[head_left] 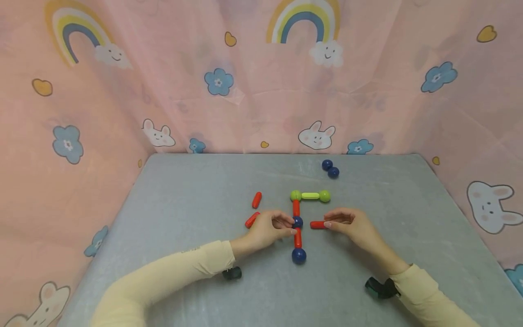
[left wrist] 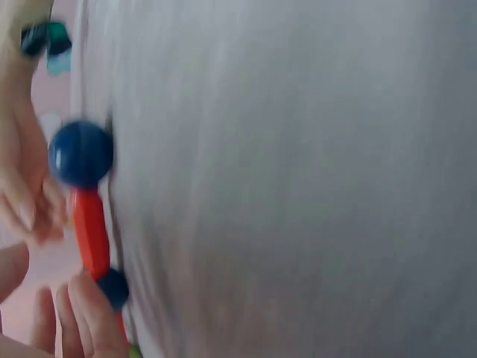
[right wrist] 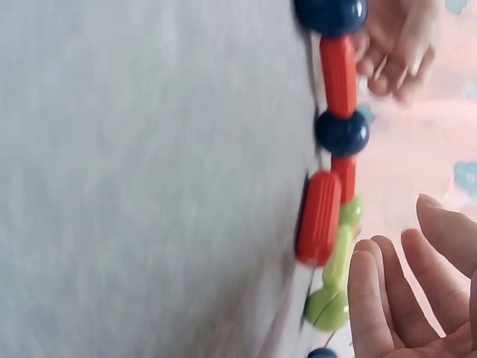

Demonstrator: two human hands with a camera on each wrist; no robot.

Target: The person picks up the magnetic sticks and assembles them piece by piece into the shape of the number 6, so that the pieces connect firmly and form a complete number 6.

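A joined figure has a blue ball [head_left: 299, 256] at its near end, a red rod [head_left: 298, 238], a middle blue ball [head_left: 298, 222], another red rod [head_left: 296, 208] and a green ball [head_left: 295, 195]. From there a light green rod [head_left: 310, 196] runs right to a second green ball [head_left: 324, 196]. The left hand [head_left: 267, 230] has its fingertips at the middle ball's left side, thumb and fingers apart in the left wrist view. Right of that ball lies a separate red rod [head_left: 317, 225]; the right hand [head_left: 356, 228] is beside its right end, fingers spread and not closed round it [right wrist: 319, 218].
Two blue balls [head_left: 327, 165] [head_left: 333, 172] lie at the back of the grey table [head_left: 196, 181]. Two loose red rods [head_left: 256, 200] [head_left: 251, 220] are left of the figure, the nearer one partly behind the left hand. A patterned pink cloth [head_left: 261, 104] hangs around the table.
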